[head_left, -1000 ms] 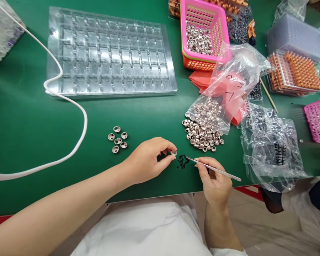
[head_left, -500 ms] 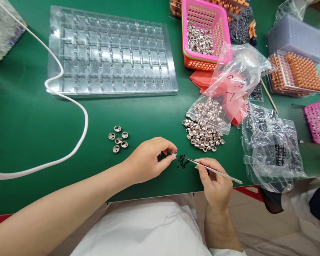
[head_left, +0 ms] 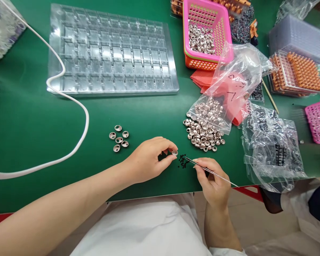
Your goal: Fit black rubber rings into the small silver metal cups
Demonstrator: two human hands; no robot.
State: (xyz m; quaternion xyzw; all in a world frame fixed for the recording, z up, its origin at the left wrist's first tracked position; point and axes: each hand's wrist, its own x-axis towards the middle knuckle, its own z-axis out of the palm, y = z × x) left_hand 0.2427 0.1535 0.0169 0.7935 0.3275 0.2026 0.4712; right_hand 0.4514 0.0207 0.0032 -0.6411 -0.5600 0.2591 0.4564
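Observation:
Between thumb and fingertips, my left hand [head_left: 152,158] pinches a small silvery ring-shaped part [head_left: 174,153]. My right hand [head_left: 214,181] holds thin metal tweezers [head_left: 216,174], their tips over a little cluster of black dots [head_left: 183,161] just right of my left fingertips. Whether the tips grip a dot is too small to tell. Left of my left hand, several round metal parts [head_left: 118,140] with dark spots lie in a group. A larger heap of metal rings [head_left: 202,137] sits beyond my right hand, partly under a clear plastic bag [head_left: 240,67].
A clear compartment tray [head_left: 114,93] lies at the back left, with a white cable [head_left: 86,122] beside it. Pink basket [head_left: 186,35] with metal parts stands at the back. Orange parts [head_left: 304,73], a crumpled bag [head_left: 272,145] and another pink basket [head_left: 318,119] are at the right.
The tweezers have turned slightly in my right hand, which has shifted a little left, and their two arms now show apart. My left hand still holds the ring-shaped part.

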